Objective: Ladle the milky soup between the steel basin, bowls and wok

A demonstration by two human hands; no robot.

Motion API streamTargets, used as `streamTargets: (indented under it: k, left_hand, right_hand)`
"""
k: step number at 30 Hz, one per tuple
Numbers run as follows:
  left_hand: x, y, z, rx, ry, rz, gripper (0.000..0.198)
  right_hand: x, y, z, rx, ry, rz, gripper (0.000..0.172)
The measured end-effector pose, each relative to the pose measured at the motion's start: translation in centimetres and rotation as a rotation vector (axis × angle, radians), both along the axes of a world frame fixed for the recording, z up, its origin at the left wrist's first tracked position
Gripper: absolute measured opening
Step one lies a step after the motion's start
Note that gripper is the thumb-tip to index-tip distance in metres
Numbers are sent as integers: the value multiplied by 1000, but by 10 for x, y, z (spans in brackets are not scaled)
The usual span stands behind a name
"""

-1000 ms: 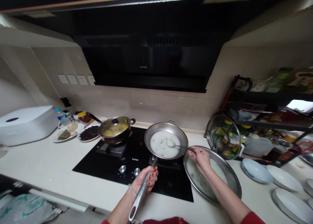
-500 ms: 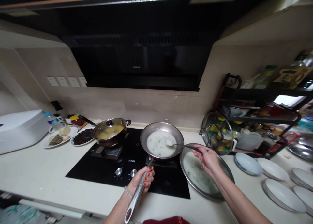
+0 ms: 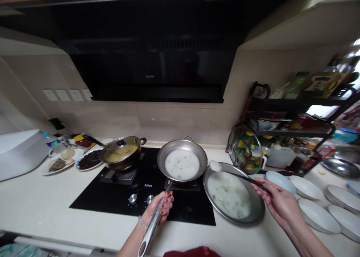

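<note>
My left hand is wrapped round the long metal handle of a frying pan on the right burner. A white, soupy liquid with green flecks covers the pan's bottom. My right hand grips the dark handle of a ladle, whose bowl is over the near rim of a wide metal basin, beside the pan. White liquid seems to fill the ladle's bowl. The metal basin stands on the counter right of the stove and holds more of the same flecked white liquid.
Left on the black cooktop sits a lidded pan of yellowish food. Plates of food stand further left. Several white bowls line the right counter, before a black rack and a leaning glass lid.
My right hand has carried the ladle rightward, out of the frying pan to above the basin's edge. My left hand keeps its hold on the pan handle. The view has shifted slightly.
</note>
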State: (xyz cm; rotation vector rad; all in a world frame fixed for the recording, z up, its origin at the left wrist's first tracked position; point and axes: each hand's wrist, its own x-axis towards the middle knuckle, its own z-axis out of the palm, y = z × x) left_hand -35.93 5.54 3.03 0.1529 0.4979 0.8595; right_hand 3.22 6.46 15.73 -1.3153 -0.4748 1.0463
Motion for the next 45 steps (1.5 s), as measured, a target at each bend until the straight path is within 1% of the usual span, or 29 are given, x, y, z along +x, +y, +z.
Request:
streamTargets:
  k: [2, 4, 6, 7, 8, 9, 11, 13, 14, 15, 16, 19, 22, 24, 26, 29, 32, 35, 37, 40, 45]
  left_hand:
    - [-1, 0, 0, -9, 3, 4, 12]
    - [-1, 0, 2, -15, 5, -11, 12]
    - [-1, 0, 3, -15, 5, -26, 13]
    - [0, 0, 4, -15, 7, -32, 14]
    - [0, 0, 5, -15, 9, -33, 15]
    - [0, 0, 5, -16, 11, -30, 15]
    - [1, 0, 5, -20, 18, -21, 14]
    - [1, 0, 4, -28, 18, -2, 14]
    - [1, 0, 4, -34, 16, 7, 15]
    - [1, 0, 4, -40, 15, 12, 15]
    - [1, 0, 4, -44, 13, 17, 15]
    - [1, -1, 4, -39, 13, 21, 12]
    - [2, 0, 4, -25, 10, 18, 9]
    - [2, 0, 2, -22, 5, 22, 9]
    - [3, 2, 0, -23, -3, 27, 10]
    - [3, 4, -4, -23, -16, 17, 10]
    - [2, 5, -7, -23, -26, 8, 8]
    - [2, 5, -7, -18, -22, -2, 9]
    - [2, 4, -6, -11, -14, -11, 11]
    - [2, 4, -3, -10, -8, -4, 12]
    - [1, 3, -1, -34, -8, -14, 9]
  right_hand:
    - [14, -8, -18, -3, -52, -24, 22]
    - [26, -16, -42, -10, -166, -24, 27]
    - [36, -24, -68, -13, -370, 9, 34]
    - [40, -28, -80, 2, -501, 60, 35]
    - [44, -32, -91, 48, -638, 116, 35]
    - [46, -35, -99, 136, -782, 165, 34]
    - [46, -40, -107, 372, -1050, 235, 29]
    - [41, -41, -103, 595, -1232, 257, 23]
    - [36, -40, -97, 657, -1269, 257, 22]
    - [29, -38, -89, 681, -1268, 251, 23]
    - [21, -35, -81, 671, -1234, 244, 24]
    - [-10, -19, -57, 544, -1017, 199, 27]
    - [-44, 6, -44, 403, -845, 264, 32]
    - [-65, 25, -43, 329, -784, 341, 34]
    - [-83, 43, -46, 287, -722, 371, 33]
    - [-105, 67, -56, 204, -551, 368, 27]
    - [-119, 80, -68, 135, -419, 340, 23]
    - [-125, 84, -76, 103, -310, 284, 20]
    - [-124, 82, -76, 95, -235, 271, 20]
    - [-120, 77, -70, 90, -149, 279, 20]
    - [-113, 69, -55, 94, -71, 287, 12]
